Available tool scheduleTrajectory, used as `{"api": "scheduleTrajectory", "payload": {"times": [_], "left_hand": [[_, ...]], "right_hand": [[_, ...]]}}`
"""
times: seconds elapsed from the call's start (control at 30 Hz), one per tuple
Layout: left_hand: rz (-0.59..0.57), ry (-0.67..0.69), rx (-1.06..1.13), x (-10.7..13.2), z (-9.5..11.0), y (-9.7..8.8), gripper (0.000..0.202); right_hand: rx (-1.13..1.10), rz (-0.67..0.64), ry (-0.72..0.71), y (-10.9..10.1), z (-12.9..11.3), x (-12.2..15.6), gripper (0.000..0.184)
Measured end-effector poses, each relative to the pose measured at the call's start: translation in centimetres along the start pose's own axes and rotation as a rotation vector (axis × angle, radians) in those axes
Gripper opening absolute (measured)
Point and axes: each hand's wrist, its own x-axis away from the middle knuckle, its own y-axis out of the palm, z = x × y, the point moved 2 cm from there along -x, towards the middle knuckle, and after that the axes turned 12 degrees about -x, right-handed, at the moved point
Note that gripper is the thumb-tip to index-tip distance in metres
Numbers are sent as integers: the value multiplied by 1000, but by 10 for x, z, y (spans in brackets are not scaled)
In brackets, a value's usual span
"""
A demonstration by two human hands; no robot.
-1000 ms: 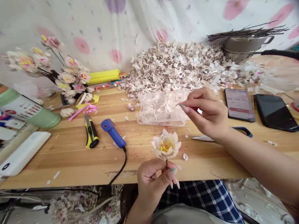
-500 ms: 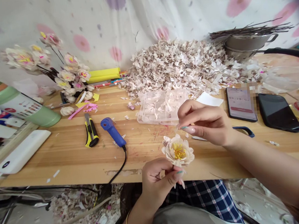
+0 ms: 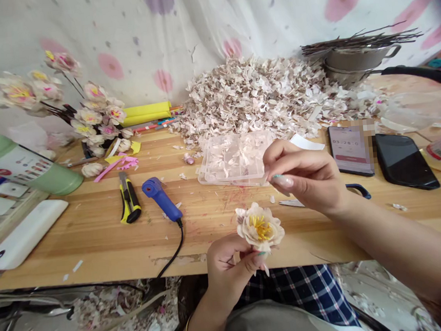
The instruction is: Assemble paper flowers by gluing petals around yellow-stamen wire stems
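Observation:
My left hand [image 3: 233, 267] pinches an artificial flower [image 3: 260, 227] below its bloom, just over the table's front edge. Cream petals ring its yellow stamens, and it faces up. Above and right of it, my right hand [image 3: 306, 176] is closed in a pinch, apart from the bloom. A small pale petal [image 3: 267, 178] shows faintly at its fingertips. Behind that hand lies a clear compartment box [image 3: 221, 173] with pale petals in it. Scissors [image 3: 291, 202] lie partly hidden beneath my right hand, their dark blue handle showing on the right.
On the left are a blue corded tool [image 3: 161, 197], a yellow-black utility knife [image 3: 129, 198], finished flowers [image 3: 88, 115], a green container [image 3: 23, 162] and a white power bank [image 3: 26, 235]. A petal heap [image 3: 253, 95] fills the back. Two phones [image 3: 405, 160] lie right.
The view has shifted slightly, so the table things sit further left. My right hand has drawn up and away from the bloom, widening the gap. My left hand keeps its hold on the flower.

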Motion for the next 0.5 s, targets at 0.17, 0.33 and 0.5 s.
{"api": "scheduleTrajectory", "payload": {"times": [0.17,0.33,0.5], "left_hand": [[17,-3,50,1,-1,1,29],[54,-16,59,2,-4,1,30],[90,-25,98,1,-3,0,33]], "right_hand": [[-77,161,19,-7,11,-3,7],[-102,231,-9,-7,15,-7,6],[-12,319,-14,-15,18,-8,15]]}}
